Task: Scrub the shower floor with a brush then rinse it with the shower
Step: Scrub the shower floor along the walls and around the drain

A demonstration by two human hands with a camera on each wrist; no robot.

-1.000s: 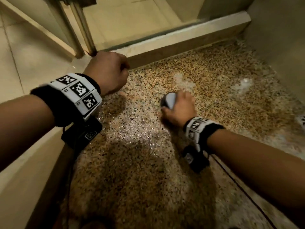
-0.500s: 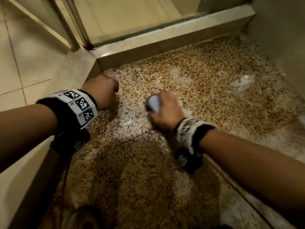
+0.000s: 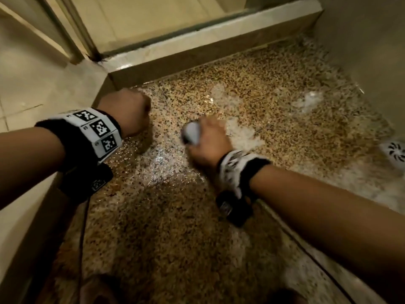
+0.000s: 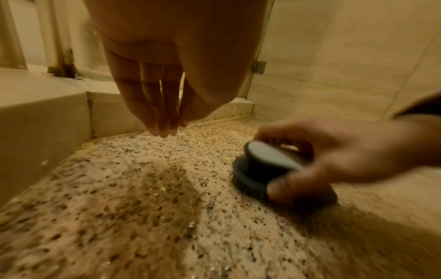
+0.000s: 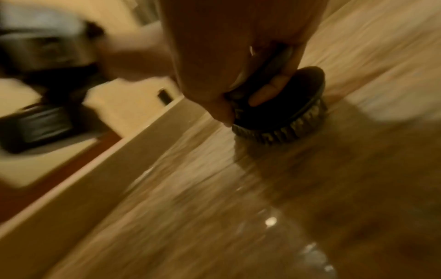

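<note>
The shower floor (image 3: pixel 274 102) is wet speckled stone with patches of white foam (image 3: pixel 241 137). My right hand (image 3: pixel 208 143) grips a round dark scrub brush (image 3: pixel 191 132) by its grey knob and presses the bristles flat on the floor. In the left wrist view the brush (image 4: pixel 267 169) sits under the right hand (image 4: pixel 339 151). The right wrist view is motion-blurred, with the brush (image 5: pixel 286 117) bristles down. My left hand (image 3: pixel 127 110) hovers just above the floor left of the brush; its fingers (image 4: pixel 148 105) hang down together and hold nothing.
A raised stone curb (image 3: pixel 197 53) bounds the floor at the far side, with a glass door track above it. A tiled ledge (image 3: pixel 43 88) runs along the left. A wall (image 3: pixel 372 51) closes the right. A round white drain cover (image 3: pixel 394 150) lies at the right edge.
The right hand has slid the brush left and nearer, away from the foam patch. The left hand has dropped from beside the curb corner to just above the floor.
</note>
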